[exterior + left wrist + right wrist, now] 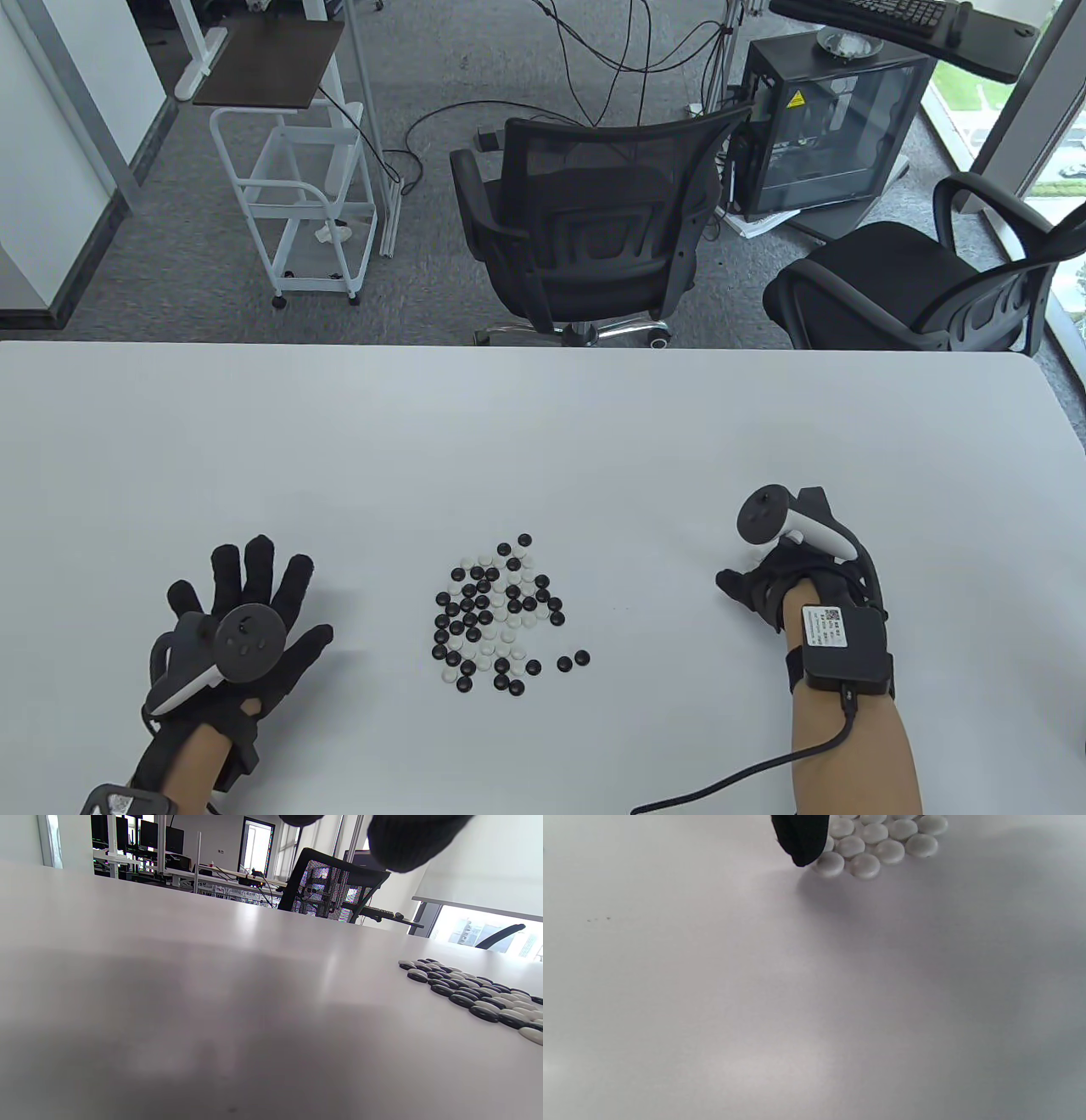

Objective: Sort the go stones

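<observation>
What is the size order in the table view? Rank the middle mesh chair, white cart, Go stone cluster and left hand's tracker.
1. middle mesh chair
2. white cart (farther off, so true size is unsure)
3. Go stone cluster
4. left hand's tracker

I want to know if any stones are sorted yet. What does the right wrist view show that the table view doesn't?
Right wrist view only: a cluster of all-white stones beside a gloved fingertip. Table view only: the mixed black-and-white pile, the left hand with its fingers spread, and the right hand from above. Both: the white table.
</observation>
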